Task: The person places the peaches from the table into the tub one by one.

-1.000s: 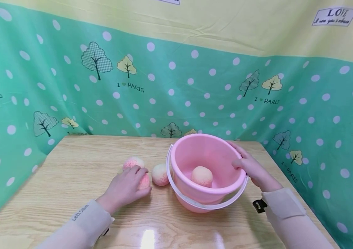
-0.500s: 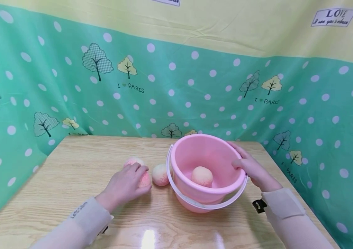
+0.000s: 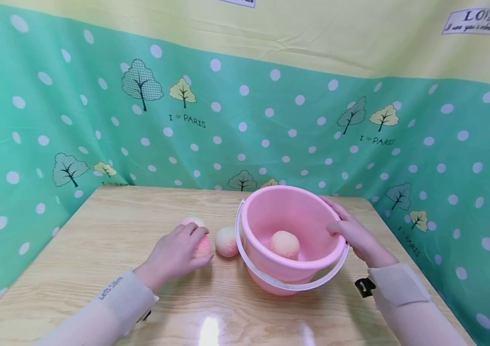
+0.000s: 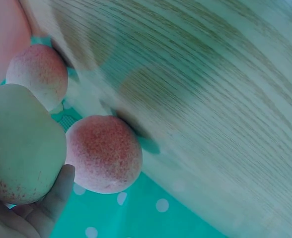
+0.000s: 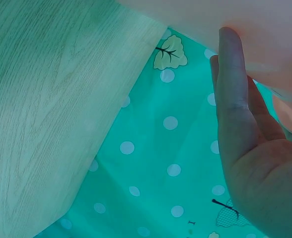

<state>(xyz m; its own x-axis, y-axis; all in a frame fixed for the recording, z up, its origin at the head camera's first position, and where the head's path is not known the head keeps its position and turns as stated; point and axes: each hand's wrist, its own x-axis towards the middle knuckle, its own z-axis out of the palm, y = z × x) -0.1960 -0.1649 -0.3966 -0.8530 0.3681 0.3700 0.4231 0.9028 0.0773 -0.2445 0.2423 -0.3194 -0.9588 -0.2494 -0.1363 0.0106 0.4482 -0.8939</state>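
Note:
My left hand grips a pink and cream peach, with its fingers curled over the far side. In the left wrist view the held peach looks pale, and a fingertip lies along its lower edge. Just behind that hand is a second peach, partly hidden. Another peach sits between the left hand and the pink bucket. Inside the bucket, which leans toward me, lies one more peach. My right hand holds the bucket's right rim, thumb inside and fingers outside.
The bucket's white handle hangs down across its front. A wooden table carries everything. Green dotted cloth stands behind it and along both sides. Straps circle both wrists.
The head view has shifted slightly, moving the scene a little to the right. Both hands, the bucket and the peaches keep nearly the same places.

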